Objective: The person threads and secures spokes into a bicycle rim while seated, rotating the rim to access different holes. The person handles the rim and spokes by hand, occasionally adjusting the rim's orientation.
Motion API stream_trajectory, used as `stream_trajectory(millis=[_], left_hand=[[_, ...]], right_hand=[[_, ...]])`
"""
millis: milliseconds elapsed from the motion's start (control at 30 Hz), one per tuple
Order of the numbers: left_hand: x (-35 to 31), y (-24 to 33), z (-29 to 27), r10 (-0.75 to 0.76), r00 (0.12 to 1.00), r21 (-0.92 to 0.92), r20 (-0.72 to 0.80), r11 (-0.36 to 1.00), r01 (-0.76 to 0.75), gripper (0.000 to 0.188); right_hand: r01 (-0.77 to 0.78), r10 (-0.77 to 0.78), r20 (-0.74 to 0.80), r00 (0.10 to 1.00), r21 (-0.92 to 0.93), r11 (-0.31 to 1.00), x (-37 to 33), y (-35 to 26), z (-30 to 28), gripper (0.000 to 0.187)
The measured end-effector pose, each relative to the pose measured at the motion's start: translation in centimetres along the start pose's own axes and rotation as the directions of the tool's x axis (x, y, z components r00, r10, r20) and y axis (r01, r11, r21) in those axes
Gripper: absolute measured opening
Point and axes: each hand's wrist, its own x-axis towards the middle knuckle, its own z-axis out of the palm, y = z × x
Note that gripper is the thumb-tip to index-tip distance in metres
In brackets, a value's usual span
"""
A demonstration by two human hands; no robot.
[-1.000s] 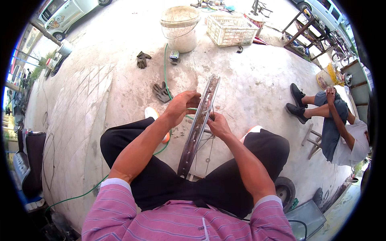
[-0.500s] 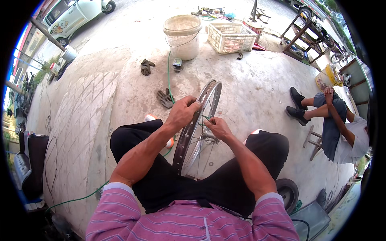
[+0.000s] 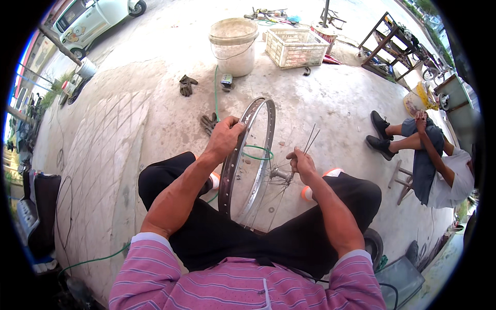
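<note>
Head view: the rim (image 3: 247, 163) stands on edge between the knees, over the concrete floor (image 3: 336, 103). Left hand (image 3: 225, 138) grips the rim at about 11 o'clock on its hoop, fingers wrapped over the metal. Right hand (image 3: 301, 163) is at 3 o'clock from the rim, just beside the hub (image 3: 280, 174), pinched shut on loose spokes (image 3: 310, 138) that point up toward 1 o'clock. A bucket (image 3: 233, 45) stands well apart at 12 o'clock.
</note>
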Motion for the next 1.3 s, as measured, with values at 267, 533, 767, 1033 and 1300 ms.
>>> stream_trajectory(millis=[267, 533, 767, 1033, 1300], left_hand=[[-0.3, -0.8, 0.7, 0.06, 0.997, 0.036, 0.057, 0.997, -0.062, 0.022], [-1.2, 0.4, 2.2, 0.297, 0.955, 0.256, -0.02, 0.925, -0.282, 0.035], [-0.8, -1.8, -0.3, 0.309, 0.947, 0.268, -0.084, 0.923, -0.278, 0.036], [-5.1, -4.1, -3.4, 0.201, 0.935, 0.323, -0.293, 0.941, -0.101, 0.034], [-7.9, -4.3, -6.4, 0.465, 0.832, 0.781, -0.304, 0.621, -0.062, 0.026]], right_hand=[[0.091, -0.056, -0.098, 0.994, 0.406, 0.909, -3.1, -6.9, -3.0, 0.044], [0.166, -0.101, -0.157, 0.982, 0.493, 0.854, -4.7, -13.7, -9.6, 0.043], [0.333, -0.179, -0.301, 0.937, 0.612, 0.717, -3.4, -13.0, -11.9, 0.044], [0.307, -0.167, -0.267, 0.949, 0.656, 0.689, -4.0, -14.1, -11.1, 0.044], [0.236, -0.158, -0.175, 0.972, 0.705, 0.669, -4.3, -14.8, -11.4, 0.043]])
